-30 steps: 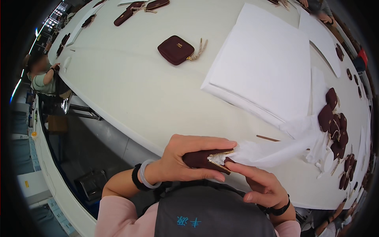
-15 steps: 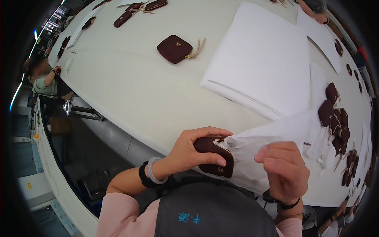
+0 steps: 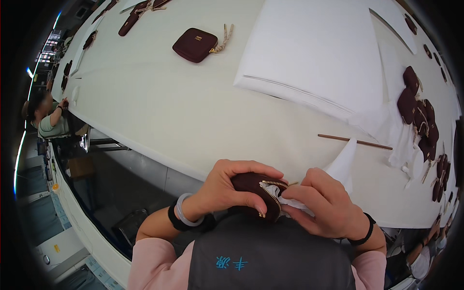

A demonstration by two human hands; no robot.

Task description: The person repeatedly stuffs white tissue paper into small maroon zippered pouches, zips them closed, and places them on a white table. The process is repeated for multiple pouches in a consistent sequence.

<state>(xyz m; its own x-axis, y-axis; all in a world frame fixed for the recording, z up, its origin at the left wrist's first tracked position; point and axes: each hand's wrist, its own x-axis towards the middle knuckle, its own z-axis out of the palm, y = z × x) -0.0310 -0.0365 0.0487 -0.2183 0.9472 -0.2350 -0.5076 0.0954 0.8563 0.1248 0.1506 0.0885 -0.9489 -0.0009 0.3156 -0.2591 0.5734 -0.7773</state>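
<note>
Close to my body, my left hand (image 3: 218,187) is wrapped round a small dark maroon zip pouch (image 3: 247,181). Its brass-toothed zipper gapes open toward the right. Crumpled white tissue paper (image 3: 271,189) shows inside the mouth. My right hand (image 3: 334,207) is at that opening, its thumb and fingers pinched on the tissue, with the fingertips partly hidden by the pouch's edge. A pointed piece of white tissue sticks up behind the right hand.
A thin brown stick (image 3: 382,145) lies on the pale table beyond my right hand. Farther off are a large stack of white sheets (image 3: 309,58) and a maroon pouch (image 3: 193,44) with a braided cord. More pouches (image 3: 407,106) are heaped at right. A person (image 3: 54,122) is at the left edge.
My right hand has moved left to the pouch's mouth. The tissue that spread out to the right is now mostly gathered near the pouch, and the brown stick is in full view.
</note>
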